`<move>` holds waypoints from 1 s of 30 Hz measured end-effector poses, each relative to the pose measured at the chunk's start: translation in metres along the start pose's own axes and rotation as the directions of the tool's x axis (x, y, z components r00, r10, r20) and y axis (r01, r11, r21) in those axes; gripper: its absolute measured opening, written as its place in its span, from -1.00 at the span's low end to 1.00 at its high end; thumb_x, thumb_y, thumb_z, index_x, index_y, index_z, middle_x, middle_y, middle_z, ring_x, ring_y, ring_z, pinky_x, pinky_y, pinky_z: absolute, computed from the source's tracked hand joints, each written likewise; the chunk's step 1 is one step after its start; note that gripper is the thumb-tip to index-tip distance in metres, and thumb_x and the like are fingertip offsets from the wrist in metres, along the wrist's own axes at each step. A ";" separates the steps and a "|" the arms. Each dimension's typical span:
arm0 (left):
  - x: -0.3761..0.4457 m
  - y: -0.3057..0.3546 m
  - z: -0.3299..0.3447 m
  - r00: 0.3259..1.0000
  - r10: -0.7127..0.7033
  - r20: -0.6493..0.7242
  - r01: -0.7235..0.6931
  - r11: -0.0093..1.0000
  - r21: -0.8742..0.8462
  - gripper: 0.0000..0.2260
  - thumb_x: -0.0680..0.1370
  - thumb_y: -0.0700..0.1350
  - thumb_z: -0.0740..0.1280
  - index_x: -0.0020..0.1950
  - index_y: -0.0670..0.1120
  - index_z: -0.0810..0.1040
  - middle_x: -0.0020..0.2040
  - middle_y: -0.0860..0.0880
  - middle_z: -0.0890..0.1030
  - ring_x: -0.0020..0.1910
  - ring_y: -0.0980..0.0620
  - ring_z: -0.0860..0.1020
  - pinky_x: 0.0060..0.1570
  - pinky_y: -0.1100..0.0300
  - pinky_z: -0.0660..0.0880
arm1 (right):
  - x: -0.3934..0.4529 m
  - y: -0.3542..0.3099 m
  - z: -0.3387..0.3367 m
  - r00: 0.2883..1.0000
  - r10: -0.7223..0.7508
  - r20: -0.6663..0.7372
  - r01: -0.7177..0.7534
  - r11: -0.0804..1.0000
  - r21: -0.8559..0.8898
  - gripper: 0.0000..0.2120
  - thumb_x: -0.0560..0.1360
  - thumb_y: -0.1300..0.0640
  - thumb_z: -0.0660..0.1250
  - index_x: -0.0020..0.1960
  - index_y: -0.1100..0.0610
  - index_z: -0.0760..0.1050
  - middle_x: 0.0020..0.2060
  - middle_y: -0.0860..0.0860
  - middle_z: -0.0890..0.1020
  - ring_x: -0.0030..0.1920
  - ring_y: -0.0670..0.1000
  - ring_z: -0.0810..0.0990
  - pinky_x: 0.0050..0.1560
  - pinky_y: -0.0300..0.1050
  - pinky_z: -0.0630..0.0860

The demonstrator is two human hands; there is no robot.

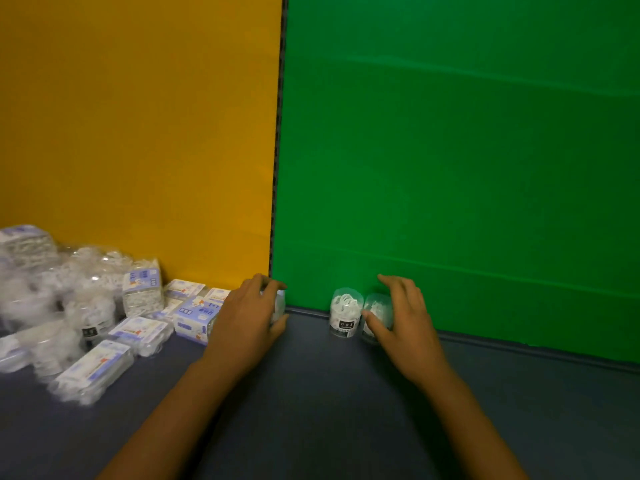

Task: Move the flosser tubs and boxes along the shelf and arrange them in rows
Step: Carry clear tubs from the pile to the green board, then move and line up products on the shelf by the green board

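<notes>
Your right hand (403, 320) has its fingers curled over the top and near side of a clear flosser tub (375, 315), thumb pressed low on its front, so it grips that tub where it stands against the green back panel (467, 168). Touching it on the left is a second tub (344, 313), upright, its dark label facing you — the two look like the start of a row along the back edge. Your left hand (247, 315) is wrapped round a third tub (278, 306), mostly hidden behind the fingers, at the seam where the green panel meets the orange panel (138, 133). You seem to be early in the job: one pair set, one tub in transit. The next move likely calls for sliding the left tub rightward until it touches the labelled one, keeping it upright and hard against the back — light tubs like these may tip if pushed high. Farther left lies the unsorted pile (79, 306): more tubs, blurred, with blue-and-white boxes (194, 317) lying at mixed angles. All of it rests on a dark grey shelf (311, 410), dimly lit.
</notes>
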State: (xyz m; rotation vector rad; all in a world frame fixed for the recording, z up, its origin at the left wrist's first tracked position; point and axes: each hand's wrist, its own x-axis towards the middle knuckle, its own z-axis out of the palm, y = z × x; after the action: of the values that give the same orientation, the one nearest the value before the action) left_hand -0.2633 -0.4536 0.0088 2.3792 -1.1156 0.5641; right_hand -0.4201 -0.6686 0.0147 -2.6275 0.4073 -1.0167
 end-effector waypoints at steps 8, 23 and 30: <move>-0.061 -0.056 -0.086 0.998 -0.038 -0.049 0.042 0.996 0.078 -0.58 0.47 0.04 0.41 0.30 0.02 0.45 0.22 -0.08 0.49 0.13 -0.11 0.50 0.02 0.01 0.48 | -0.009 -0.100 0.010 0.984 -0.114 0.138 0.140 0.971 -0.192 -0.40 0.54 -0.22 0.23 0.46 0.06 0.25 0.34 0.01 0.37 0.33 0.08 0.37 0.29 0.02 0.41; -0.247 -0.171 -0.244 0.952 -0.298 -0.076 0.307 0.929 0.208 -0.57 0.52 0.10 0.33 0.35 0.03 0.37 0.25 -0.02 0.41 0.19 -0.07 0.44 0.08 0.02 0.48 | -0.069 -0.310 0.061 0.929 -0.282 0.240 0.279 0.959 0.045 -0.45 0.55 -0.28 0.20 0.41 0.01 0.28 0.34 -0.03 0.36 0.35 0.03 0.35 0.24 0.02 0.44; -0.282 -0.226 -0.292 0.904 -0.405 -0.136 0.427 0.871 0.244 -0.53 0.52 0.12 0.33 0.37 0.00 0.37 0.28 -0.05 0.41 0.22 -0.08 0.44 0.12 0.01 0.50 | -0.061 -0.384 0.095 0.898 -0.350 0.267 0.325 0.936 0.134 -0.45 0.54 -0.27 0.22 0.42 -0.02 0.26 0.38 -0.05 0.35 0.37 0.02 0.35 0.24 -0.04 0.42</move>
State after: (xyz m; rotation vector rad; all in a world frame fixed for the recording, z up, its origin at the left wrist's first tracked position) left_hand -0.3011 0.0082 0.0459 2.6912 -0.4810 0.6816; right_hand -0.3387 -0.2783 0.0516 -2.7654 -0.1645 -0.7026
